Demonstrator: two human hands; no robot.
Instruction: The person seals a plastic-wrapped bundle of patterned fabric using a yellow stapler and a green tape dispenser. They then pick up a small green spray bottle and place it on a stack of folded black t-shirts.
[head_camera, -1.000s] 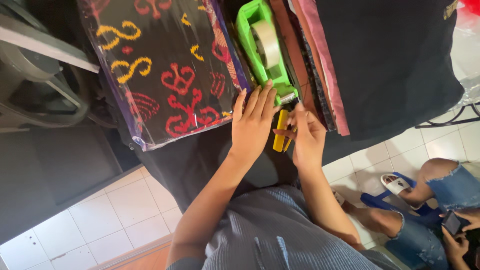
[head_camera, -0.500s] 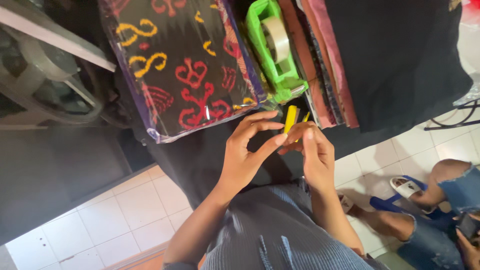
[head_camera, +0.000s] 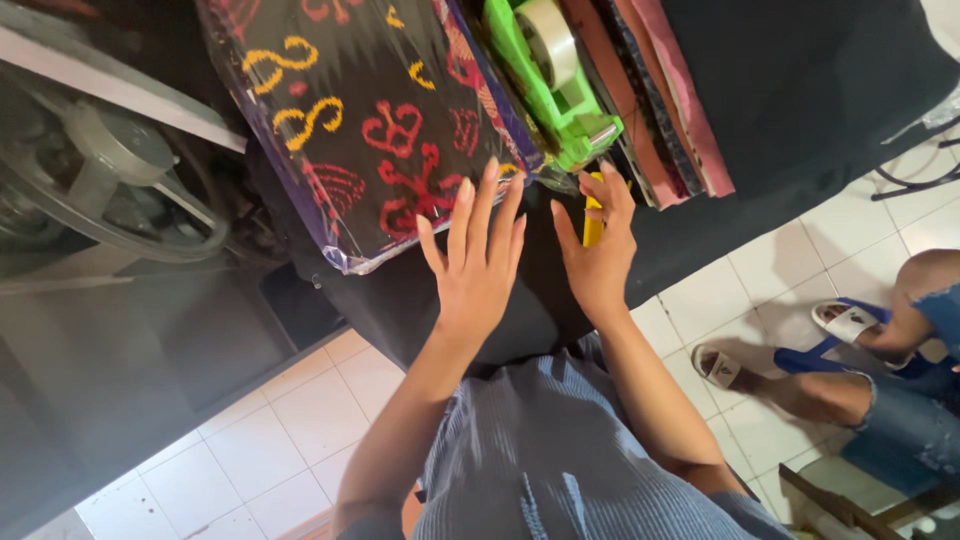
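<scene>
At the far left, beneath the table edge, sits a grey metal wheel (head_camera: 100, 175) of some machine, over a white tiled floor (head_camera: 250, 450). Next along lies a dark patterned cloth packed in clear plastic (head_camera: 350, 130), with yellow curls and red motifs, resting on the black table cover (head_camera: 820, 90). The left hand (head_camera: 478, 262) lies flat and open, fingers spread — its fingertips touch the near edge of the plastic-wrapped cloth, and it holds nothing. Just beside it, the right hand (head_camera: 597, 250) is closed around a small yellow tool (head_camera: 593, 222), which stands roughly upright between thumb and fingers; whether it is a cutter or something else cannot be told. The tool's top is just below the nose of a bright green tape dispenser (head_camera: 555, 90) carrying a roll of clear tape, which lies on the table against a stack of folded fabrics (head_camera: 660, 110) in reddish and pink tones. At the far right, on the tiles, another person's legs (head_camera: 870, 380) show — blue-and-white sandals and jeans.
</scene>
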